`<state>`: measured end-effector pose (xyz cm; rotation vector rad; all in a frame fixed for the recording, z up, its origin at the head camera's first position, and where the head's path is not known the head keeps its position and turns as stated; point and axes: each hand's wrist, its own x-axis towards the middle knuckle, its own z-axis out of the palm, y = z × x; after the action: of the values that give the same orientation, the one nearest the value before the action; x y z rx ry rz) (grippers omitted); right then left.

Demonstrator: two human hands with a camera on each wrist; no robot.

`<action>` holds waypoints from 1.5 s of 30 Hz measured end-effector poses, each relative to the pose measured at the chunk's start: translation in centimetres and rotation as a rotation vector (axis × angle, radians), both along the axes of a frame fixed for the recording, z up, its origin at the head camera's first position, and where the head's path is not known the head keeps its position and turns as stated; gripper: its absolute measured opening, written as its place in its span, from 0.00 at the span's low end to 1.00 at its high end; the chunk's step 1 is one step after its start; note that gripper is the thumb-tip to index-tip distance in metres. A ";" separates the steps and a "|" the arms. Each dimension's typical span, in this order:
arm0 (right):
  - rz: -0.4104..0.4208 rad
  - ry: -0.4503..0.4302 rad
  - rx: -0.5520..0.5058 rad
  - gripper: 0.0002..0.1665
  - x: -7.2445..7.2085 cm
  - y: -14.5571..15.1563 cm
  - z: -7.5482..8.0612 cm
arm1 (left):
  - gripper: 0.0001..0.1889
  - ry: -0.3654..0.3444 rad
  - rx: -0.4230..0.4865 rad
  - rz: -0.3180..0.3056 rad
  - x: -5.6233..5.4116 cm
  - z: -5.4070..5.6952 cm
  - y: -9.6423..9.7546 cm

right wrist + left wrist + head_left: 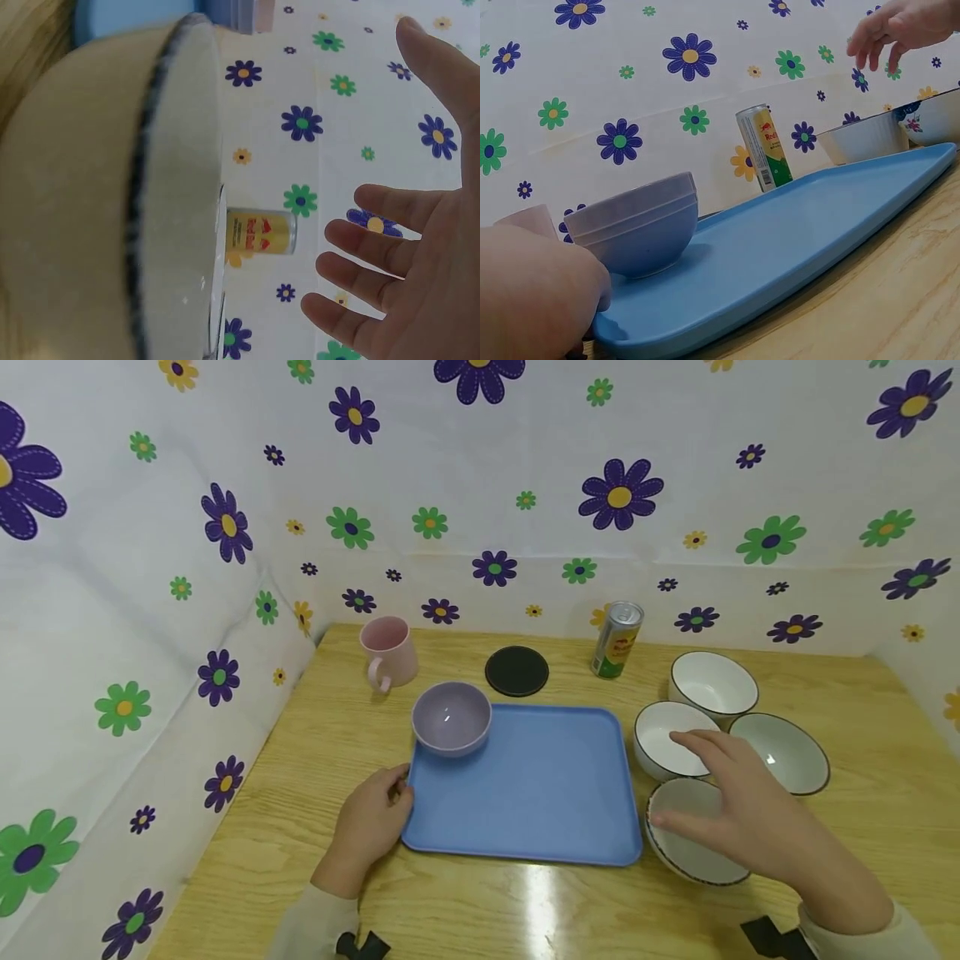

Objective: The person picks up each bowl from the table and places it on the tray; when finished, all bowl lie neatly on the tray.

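Note:
A blue rectangular tray (525, 785) lies on the table, and my left hand (375, 814) holds its left edge with curled fingers. In the left wrist view, that hand (540, 296) covers part of the tray's near corner. A purple bowl (452, 720) sits on the tray's back left corner. My right hand (757, 810) hovers over the white bowls at right, thumb and fingers spread, with nothing between them. Below it are a dark-rimmed bowl (678, 852) in front and a white bowl (663, 735) behind. The right wrist view shows the front bowl's patterned rim (142, 172) close by.
Two more white bowls, one at the back (712, 681) and one at the right (787, 756), stand beside these. Behind the tray are a pink mug (392, 652), a black round coaster (517, 671) and an upright drink can (618, 639). A flowered cloth (450, 460) hangs behind the table.

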<state>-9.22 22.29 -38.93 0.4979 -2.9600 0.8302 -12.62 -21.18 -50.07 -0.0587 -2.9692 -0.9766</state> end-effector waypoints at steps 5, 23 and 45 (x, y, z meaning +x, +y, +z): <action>-0.079 -0.053 0.014 0.57 1.4 1.7 -0.9 | 0.20 -0.005 0.005 0.009 0.2 -0.4 0.2; -0.151 -0.171 0.078 0.70 2.6 3.1 -4.7 | 0.20 -0.008 0.009 0.019 0.2 -0.8 0.0; -0.068 -0.084 0.013 0.87 3.1 2.8 -7.0 | 0.20 0.002 0.008 0.029 0.0 -0.5 -0.1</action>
<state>-6.17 25.11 -45.93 0.3694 -3.0409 0.8465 -12.63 -21.33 -50.55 -0.0157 -2.9554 -0.9847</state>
